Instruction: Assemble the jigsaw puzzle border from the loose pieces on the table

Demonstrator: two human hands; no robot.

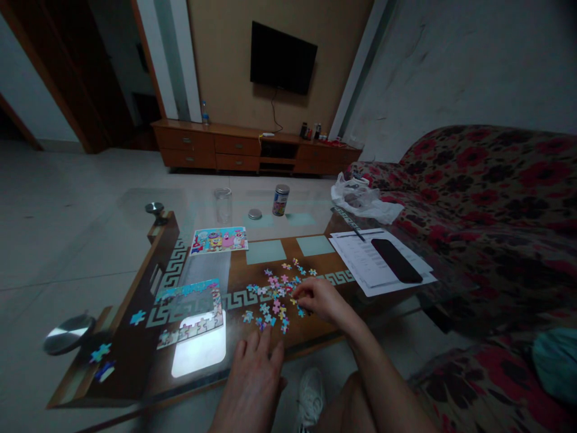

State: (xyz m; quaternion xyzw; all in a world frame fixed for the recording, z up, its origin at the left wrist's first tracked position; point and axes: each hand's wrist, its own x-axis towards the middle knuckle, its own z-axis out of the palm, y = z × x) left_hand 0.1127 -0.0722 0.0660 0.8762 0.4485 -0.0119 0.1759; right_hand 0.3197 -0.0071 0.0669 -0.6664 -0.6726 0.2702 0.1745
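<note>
Loose jigsaw pieces (276, 305) lie in a colourful heap on the glass-topped table (252, 352). My right hand (322, 299) is at the heap's right edge, its fingers curled inward; whatever they pinch is too small to make out. At the near edge of the heap rests my left hand (256, 367), palm down with fingers stretched and slightly apart, the tips close to the lowest pieces. Left of the heap, joined pieces form a partial puzzle frame (219, 310) with an open middle. A cartoon picture card (220, 240) lies flat behind it.
Separate pieces (100, 352) sit at the table's left. Farther back stand a clear jar (223, 205), a round lid (255, 214) and a printed can (280, 200). To the right are papers (360, 264), a phone (396, 260) and a plastic bag (365, 198), beside a flowered sofa (487, 156).
</note>
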